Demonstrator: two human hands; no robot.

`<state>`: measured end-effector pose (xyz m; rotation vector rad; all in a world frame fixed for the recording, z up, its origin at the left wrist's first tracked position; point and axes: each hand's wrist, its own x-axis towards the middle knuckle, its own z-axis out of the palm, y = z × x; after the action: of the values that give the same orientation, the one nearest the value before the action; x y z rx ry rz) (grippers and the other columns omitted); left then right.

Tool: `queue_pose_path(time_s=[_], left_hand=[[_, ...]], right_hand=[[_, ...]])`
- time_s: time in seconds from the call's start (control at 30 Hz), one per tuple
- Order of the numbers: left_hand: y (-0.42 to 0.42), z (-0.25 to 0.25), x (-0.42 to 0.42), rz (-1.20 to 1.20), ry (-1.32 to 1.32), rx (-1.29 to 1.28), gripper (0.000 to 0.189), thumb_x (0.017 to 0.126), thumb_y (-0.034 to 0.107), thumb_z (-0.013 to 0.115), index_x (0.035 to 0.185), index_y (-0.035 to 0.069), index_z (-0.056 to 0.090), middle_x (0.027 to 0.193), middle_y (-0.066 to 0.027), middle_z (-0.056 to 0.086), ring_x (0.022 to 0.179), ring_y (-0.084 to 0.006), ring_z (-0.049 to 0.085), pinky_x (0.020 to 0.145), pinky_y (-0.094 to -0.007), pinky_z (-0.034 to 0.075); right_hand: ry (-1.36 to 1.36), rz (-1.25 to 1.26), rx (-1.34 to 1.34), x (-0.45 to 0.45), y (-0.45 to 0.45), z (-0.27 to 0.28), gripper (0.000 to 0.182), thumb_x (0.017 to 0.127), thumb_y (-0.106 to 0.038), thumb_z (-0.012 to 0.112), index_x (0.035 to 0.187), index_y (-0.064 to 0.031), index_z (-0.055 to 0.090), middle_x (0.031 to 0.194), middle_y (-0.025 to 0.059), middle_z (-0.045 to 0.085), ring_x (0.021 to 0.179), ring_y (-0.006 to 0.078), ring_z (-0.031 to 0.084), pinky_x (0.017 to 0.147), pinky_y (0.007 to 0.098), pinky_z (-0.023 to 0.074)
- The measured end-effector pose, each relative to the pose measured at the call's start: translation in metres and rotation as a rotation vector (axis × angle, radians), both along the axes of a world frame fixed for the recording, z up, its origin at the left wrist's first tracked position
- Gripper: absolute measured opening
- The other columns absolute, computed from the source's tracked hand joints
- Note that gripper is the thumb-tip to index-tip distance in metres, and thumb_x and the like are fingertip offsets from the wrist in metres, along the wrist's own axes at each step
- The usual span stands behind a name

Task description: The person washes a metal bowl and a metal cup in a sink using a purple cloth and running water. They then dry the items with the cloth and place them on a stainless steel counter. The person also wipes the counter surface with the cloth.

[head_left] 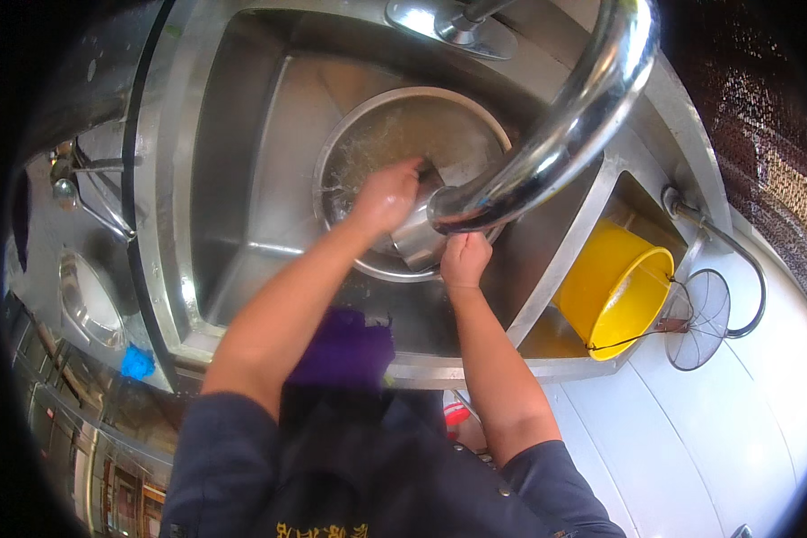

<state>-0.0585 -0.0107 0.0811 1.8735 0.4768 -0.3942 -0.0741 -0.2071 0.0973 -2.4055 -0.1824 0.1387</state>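
Observation:
A round stainless-steel basin (327,144) holding water sits in the deep metal sink (286,168). Over its near side is a shiny metal piece (409,235), tilted and partly covered by the faucet spout; its full shape cannot be made out. My left hand (387,195) grips the upper edge of this piece, low over the water. At its lower right edge, my right hand (466,259) is closed, with the fingertips hidden below the spout. Around my left hand the water surface is ruffled.
A thick chrome faucet spout (551,141) arches over the basin. To the right, a yellow bucket (595,282) leans in a smaller sink compartment, beside a wire-mesh strainer (699,319). Purple cloth (346,346) hangs at the front rim. A blue scrap (136,363) lies left.

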Motion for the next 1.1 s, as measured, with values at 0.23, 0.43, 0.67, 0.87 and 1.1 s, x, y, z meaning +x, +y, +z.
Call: queue_pose_path(time_s=[0.23, 0.43, 0.67, 0.87, 1.1], left_hand=[[-0.033, 0.069, -0.048, -0.236, -0.507, 0.168, 0.041, 0.086, 0.010, 0.063, 0.126, 0.006, 0.061, 0.139, -0.0236, 0.051, 0.128, -0.0417, 0.050, 0.110, -0.0517, 0.039], [-0.037, 0.071, -0.063, -0.383, -0.623, 0.081, 0.044, 0.081, 0.005, 0.059, 0.124, 0.002, 0.062, 0.139, -0.0190, 0.053, 0.133, -0.0375, 0.047, 0.115, -0.0501, 0.035], [-0.015, 0.055, -0.052, -0.427, -0.722, 0.055, 0.037, 0.079, 0.007, 0.060, 0.115, 0.002, 0.066, 0.139, -0.0168, 0.055, 0.132, -0.0337, 0.050, 0.113, -0.0487, 0.037], [0.009, 0.017, -0.030, -0.053, -0.513, 0.212, 0.033, 0.085, 0.008, 0.055, 0.115, 0.001, 0.065, 0.128, -0.0201, 0.061, 0.123, -0.0387, 0.056, 0.106, -0.0455, 0.044], [0.045, -0.049, 0.017, -0.586, -0.439, 0.411, 0.030, 0.082, 0.005, 0.058, 0.110, 0.004, 0.070, 0.120, -0.0165, 0.061, 0.115, -0.0386, 0.056, 0.099, -0.0475, 0.046]], right_hand=[[0.076, 0.157, -0.058, 0.006, -0.022, 0.030, 0.028, 0.101, -0.018, 0.045, 0.095, 0.0038, 0.061, 0.093, 0.0244, 0.061, 0.092, 0.0450, 0.057, 0.084, 0.0483, 0.0462], [0.419, -0.029, -0.160, 0.046, 0.041, 0.064, 0.040, 0.099, -0.038, 0.050, 0.103, -0.0023, 0.067, 0.092, 0.0250, 0.069, 0.088, 0.0439, 0.065, 0.081, 0.0491, 0.0498], [0.343, -0.316, 0.115, 0.029, 0.047, 0.033, 0.047, 0.104, -0.035, 0.052, 0.082, 0.0042, 0.062, 0.068, 0.0153, 0.060, 0.064, 0.0208, 0.053, 0.066, 0.0371, 0.0464], [0.192, -0.285, 0.096, 0.027, 0.032, 0.015, 0.043, 0.102, -0.035, 0.055, 0.077, 0.0003, 0.062, 0.067, 0.0173, 0.061, 0.060, 0.0292, 0.058, 0.060, 0.0399, 0.0461], [0.070, 0.046, -0.060, 0.029, -0.002, 0.040, 0.021, 0.095, -0.021, 0.058, 0.095, -0.0021, 0.065, 0.090, 0.0194, 0.065, 0.085, 0.0378, 0.062, 0.079, 0.0452, 0.0485]])
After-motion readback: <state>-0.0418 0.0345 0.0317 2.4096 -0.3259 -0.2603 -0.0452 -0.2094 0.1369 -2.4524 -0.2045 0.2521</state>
